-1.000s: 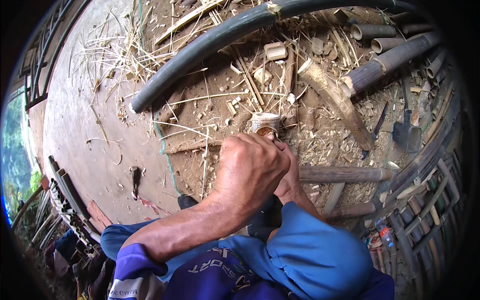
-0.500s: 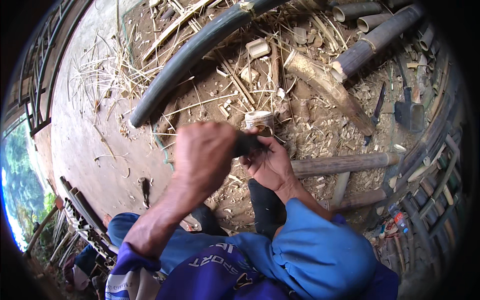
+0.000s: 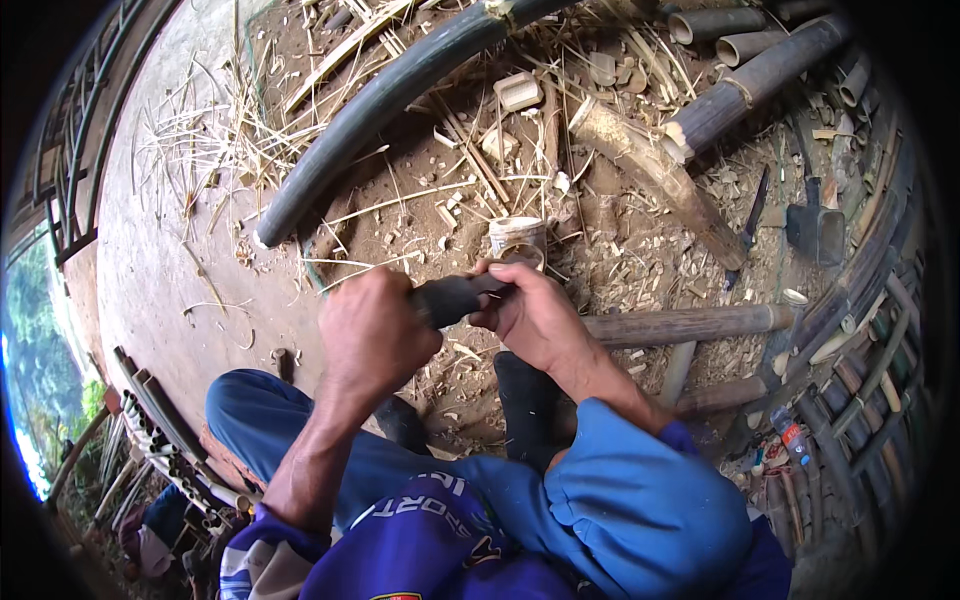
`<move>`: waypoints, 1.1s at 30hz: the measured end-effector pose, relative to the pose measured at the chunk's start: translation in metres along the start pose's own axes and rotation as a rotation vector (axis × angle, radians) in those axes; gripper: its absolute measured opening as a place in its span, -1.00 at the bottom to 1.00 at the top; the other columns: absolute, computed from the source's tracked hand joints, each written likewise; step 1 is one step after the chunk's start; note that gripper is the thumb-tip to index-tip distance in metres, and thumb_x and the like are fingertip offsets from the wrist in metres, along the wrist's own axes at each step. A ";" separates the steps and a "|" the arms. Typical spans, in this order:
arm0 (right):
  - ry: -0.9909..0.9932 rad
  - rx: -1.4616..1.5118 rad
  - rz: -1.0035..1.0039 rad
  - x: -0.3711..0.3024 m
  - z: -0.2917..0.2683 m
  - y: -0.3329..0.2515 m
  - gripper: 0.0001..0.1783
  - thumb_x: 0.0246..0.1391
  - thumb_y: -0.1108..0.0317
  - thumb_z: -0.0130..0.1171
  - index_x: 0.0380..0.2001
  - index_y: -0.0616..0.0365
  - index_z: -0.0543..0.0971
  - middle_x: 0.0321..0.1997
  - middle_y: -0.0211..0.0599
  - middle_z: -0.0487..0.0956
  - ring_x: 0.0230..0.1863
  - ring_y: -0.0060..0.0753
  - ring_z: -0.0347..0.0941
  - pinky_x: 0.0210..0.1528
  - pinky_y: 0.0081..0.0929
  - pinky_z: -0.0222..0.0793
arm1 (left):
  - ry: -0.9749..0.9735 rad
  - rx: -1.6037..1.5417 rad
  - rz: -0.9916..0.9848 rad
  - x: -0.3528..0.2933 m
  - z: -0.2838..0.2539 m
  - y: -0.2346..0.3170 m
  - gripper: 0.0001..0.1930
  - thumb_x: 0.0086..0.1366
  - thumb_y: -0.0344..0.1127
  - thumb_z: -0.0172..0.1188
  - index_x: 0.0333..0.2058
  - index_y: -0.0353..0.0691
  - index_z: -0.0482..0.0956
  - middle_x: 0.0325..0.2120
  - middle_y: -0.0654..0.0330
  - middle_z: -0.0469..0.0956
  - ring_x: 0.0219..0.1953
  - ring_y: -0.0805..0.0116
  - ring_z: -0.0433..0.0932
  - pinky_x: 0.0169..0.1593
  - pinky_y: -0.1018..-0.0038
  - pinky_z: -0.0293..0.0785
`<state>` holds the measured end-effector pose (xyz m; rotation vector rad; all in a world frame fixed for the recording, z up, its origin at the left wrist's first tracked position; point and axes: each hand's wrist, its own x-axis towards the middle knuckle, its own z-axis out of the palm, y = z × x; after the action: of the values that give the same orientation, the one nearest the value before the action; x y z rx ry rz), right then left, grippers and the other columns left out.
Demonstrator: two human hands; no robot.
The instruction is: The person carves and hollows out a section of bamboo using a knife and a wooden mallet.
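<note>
- We keep our left hand (image 3: 378, 330) closed in a fist around the black grip of a short tool (image 3: 446, 300), knuckles upward.
- Our right hand (image 3: 540, 325) closes thumb and fingers about the tool's dark front end; the two hands sit near each other, with the grip between them.
- We have the tool low in front of us, over the littered ground (image 3: 600, 270).
- Just beyond our right fingertips stands a pale cylinder (image 3: 518, 236) with a round opening towards us; we cannot tell whether the tool touches it.
- A bamboo pole (image 3: 690, 327) lies to the right of our right hand, near our dark boot (image 3: 528, 400).
- Farther off we see a curved dark pole (image 3: 385, 115), a pale stripped bamboo length (image 3: 665, 180) and a long knife (image 3: 757, 215).
</note>
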<state>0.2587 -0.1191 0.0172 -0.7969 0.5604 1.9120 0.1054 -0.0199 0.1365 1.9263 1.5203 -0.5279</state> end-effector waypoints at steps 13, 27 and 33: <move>-0.034 -0.303 0.045 -0.057 -0.020 0.027 -0.68 0.40 0.19 0.02 -0.01 0.24 0.50 -0.09 -0.14 0.60 -0.26 -0.37 0.62 -0.25 -0.44 0.67 | 0.101 0.129 0.361 -0.067 0.073 -0.047 -0.89 0.17 -0.37 0.19 -0.38 -0.28 0.51 -0.52 0.11 0.56 -0.41 0.23 0.67 -0.39 0.33 0.56; 0.219 -0.135 0.198 -0.022 -0.009 0.012 -0.77 0.32 0.35 0.06 -0.15 0.32 0.53 -0.25 -0.11 0.64 -0.32 -0.28 0.64 -0.24 -0.36 0.64 | -0.457 0.070 0.279 0.009 0.024 -0.047 -0.82 -0.02 -0.40 0.24 -0.41 -0.35 0.62 -0.45 -0.11 0.66 -0.34 -0.06 0.69 -0.22 0.10 0.62; 0.227 -0.777 0.461 -0.019 -0.020 -0.047 -0.69 0.25 0.32 0.14 -0.26 0.45 0.60 -0.39 -0.07 0.67 -0.60 -0.29 0.60 -0.54 -0.33 0.66 | -0.363 -0.491 -0.039 -0.073 0.128 0.004 -0.55 0.10 -0.24 0.37 -0.23 -0.51 0.43 -0.41 -0.31 0.59 -0.26 -0.28 0.63 -0.15 0.01 0.58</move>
<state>0.3130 -0.1230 0.0155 -1.4884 0.1085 2.5223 0.0992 -0.1604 0.0914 1.3465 1.3039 -0.4407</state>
